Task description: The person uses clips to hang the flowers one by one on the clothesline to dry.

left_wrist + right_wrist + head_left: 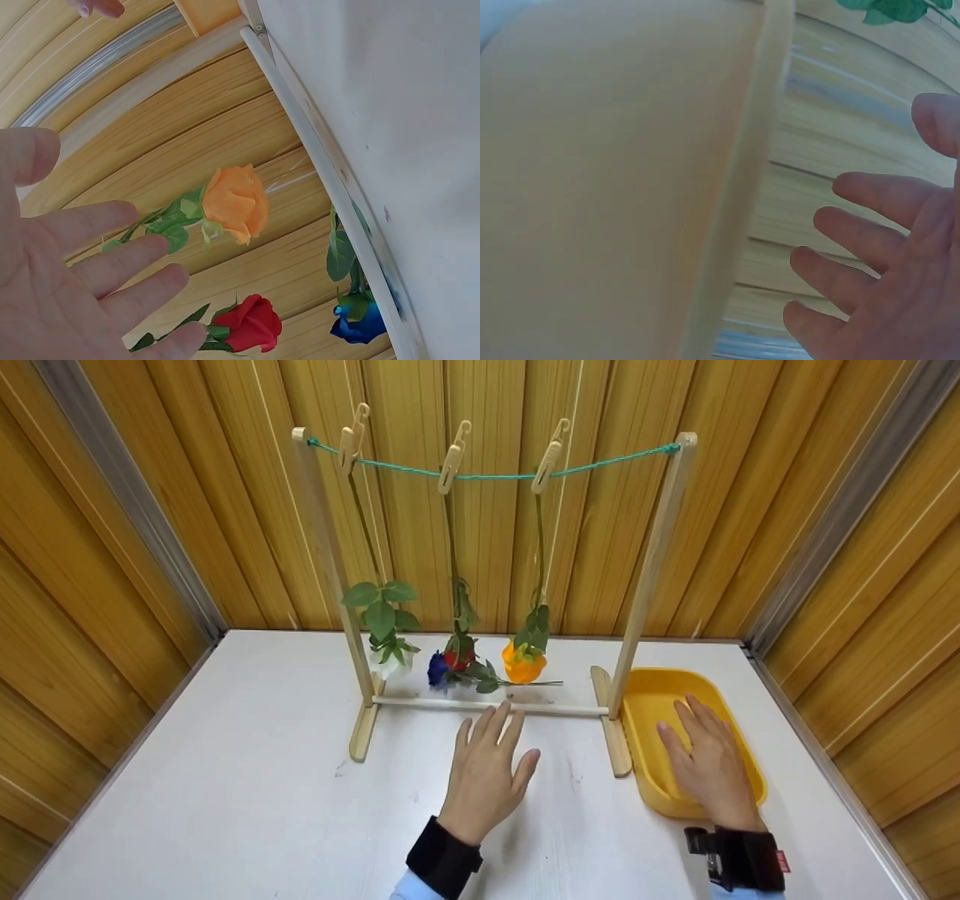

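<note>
My left hand [484, 780] is held over the table in front of the rack's white bottom rod [420, 703], fingers spread and nothing in it. Over the yellow tub [701, 679] is my right hand [709, 765], also empty, its fingers stretched out. Three roses hang heads down from clothespins on a green cord [495, 477]: a white rose [391, 664], a red rose [459, 660] and an orange rose [525, 664]. Behind the rod a blue rose [437, 670] lies on the table, its stem pointing right. The left wrist view shows the orange rose [236, 204] beyond my fingers.
The wooden rack has a left post [330, 555] and a right post [652, 577] on flat feet. Each clothespin [450, 469] grips a stem at the cord. Wood-patterned walls [112, 547] enclose the white table [225, 780] at the back and sides.
</note>
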Demonstrator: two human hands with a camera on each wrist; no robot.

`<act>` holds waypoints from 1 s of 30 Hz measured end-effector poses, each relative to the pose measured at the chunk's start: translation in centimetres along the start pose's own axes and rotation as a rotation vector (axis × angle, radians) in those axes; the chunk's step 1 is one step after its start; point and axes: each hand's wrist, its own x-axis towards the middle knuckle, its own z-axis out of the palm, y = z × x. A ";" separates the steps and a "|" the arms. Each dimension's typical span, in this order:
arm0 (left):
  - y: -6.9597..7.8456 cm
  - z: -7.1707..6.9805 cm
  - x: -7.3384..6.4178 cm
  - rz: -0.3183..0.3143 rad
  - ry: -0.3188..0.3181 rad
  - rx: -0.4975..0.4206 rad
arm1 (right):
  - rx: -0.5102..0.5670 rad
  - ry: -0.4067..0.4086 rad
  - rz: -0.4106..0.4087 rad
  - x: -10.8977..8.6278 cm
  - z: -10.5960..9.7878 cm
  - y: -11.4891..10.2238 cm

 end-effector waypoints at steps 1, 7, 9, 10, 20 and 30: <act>0.1 0.1 0.0 0.003 -0.004 0.003 | 0.000 -0.003 0.014 0.0 -0.2 0.2; 1.2 0.6 0.3 0.032 -0.018 0.009 | 0.005 -0.014 0.053 0.0 -0.8 1.3; 1.7 0.7 0.4 0.046 -0.016 0.009 | 0.005 -0.029 0.067 -0.1 -0.9 1.6; 1.9 0.9 0.5 0.050 -0.021 0.011 | 0.005 -0.040 0.077 -0.1 -1.0 1.8; 4.0 2.6 1.2 0.093 -0.060 0.001 | -0.031 -0.083 0.125 -0.2 -1.2 3.3; 5.4 4.2 1.3 0.105 -0.141 0.009 | -0.080 -0.145 0.163 -0.2 -0.9 4.2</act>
